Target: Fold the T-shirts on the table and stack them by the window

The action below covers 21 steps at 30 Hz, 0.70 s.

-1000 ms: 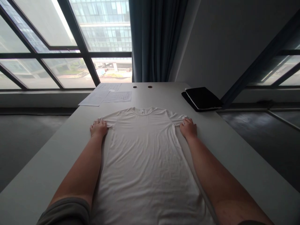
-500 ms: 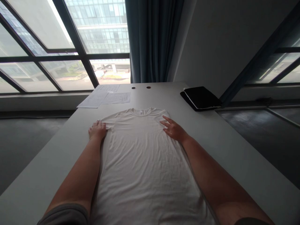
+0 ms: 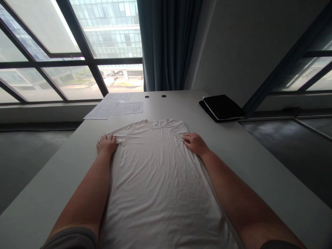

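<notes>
A white T-shirt [image 3: 153,173] lies spread on its back or front, I cannot tell which, with its round neckline at the far end and its body running toward me. At the end of its left sleeve, my left hand [image 3: 107,144] is closed over the cloth, fingers bent and together. My right hand [image 3: 196,143] pinches the fabric at the right sleeve, and small creases gather by those fingertips. The hand covers part of that sleeve. The shirt's lower hem lies outside the view.
The white table [image 3: 67,166] extends on both sides of the shirt. Printed papers [image 3: 101,109] lie at its far left, and a black folder-like item [image 3: 224,108] at its far right. Two round holes show near the far edge. Beyond hang blue curtains [image 3: 167,45] beside windows.
My right hand's fingers, spread over the shirt before, have drawn together on the sleeve cloth, a little to the right. My left hand stays at the left sleeve.
</notes>
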Each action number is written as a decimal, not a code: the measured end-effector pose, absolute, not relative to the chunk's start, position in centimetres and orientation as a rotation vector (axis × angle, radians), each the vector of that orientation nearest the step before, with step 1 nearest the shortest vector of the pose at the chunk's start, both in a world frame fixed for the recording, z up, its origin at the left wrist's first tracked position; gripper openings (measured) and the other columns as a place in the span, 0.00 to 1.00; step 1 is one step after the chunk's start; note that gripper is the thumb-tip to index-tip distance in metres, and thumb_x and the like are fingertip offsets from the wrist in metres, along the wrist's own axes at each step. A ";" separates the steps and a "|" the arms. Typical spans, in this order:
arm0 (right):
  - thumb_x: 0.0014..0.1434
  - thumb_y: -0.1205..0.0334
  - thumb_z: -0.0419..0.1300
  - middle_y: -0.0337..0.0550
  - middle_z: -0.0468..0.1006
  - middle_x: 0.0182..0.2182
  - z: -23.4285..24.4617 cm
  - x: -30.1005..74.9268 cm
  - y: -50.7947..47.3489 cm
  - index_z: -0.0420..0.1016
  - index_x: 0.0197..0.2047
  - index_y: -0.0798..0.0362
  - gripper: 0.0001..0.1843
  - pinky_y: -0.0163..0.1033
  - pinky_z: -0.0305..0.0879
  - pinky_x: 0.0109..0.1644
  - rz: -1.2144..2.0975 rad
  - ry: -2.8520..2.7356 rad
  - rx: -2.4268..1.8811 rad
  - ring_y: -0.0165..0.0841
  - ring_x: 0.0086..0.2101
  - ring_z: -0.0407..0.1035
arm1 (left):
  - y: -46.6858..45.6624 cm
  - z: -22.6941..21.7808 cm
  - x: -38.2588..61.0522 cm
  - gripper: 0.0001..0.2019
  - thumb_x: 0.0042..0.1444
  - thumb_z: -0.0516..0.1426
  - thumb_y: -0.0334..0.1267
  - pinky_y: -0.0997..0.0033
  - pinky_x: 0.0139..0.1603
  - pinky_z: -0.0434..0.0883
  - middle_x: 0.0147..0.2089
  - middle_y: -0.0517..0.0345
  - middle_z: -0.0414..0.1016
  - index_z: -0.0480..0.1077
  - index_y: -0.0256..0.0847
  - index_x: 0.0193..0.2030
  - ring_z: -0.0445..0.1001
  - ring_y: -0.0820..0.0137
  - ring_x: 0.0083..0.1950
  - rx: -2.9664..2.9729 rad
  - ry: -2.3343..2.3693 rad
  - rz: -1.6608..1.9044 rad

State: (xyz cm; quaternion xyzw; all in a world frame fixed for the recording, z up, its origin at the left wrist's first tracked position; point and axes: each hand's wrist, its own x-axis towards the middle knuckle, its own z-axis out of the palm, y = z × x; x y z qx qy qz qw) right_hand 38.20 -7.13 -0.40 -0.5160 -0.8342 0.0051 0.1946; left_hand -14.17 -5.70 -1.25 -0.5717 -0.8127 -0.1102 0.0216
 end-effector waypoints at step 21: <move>0.65 0.63 0.52 0.55 0.81 0.52 -0.6 42.5 -6.4 0.81 0.54 0.55 0.20 0.53 0.64 0.65 -0.222 -1.779 -1.544 0.45 0.55 0.71 | -5.7 -1.0 -14.3 0.30 0.70 0.46 0.44 0.53 0.73 0.61 0.78 0.38 0.53 0.58 0.34 0.75 0.59 0.54 0.75 -1.841 -2.451 -0.649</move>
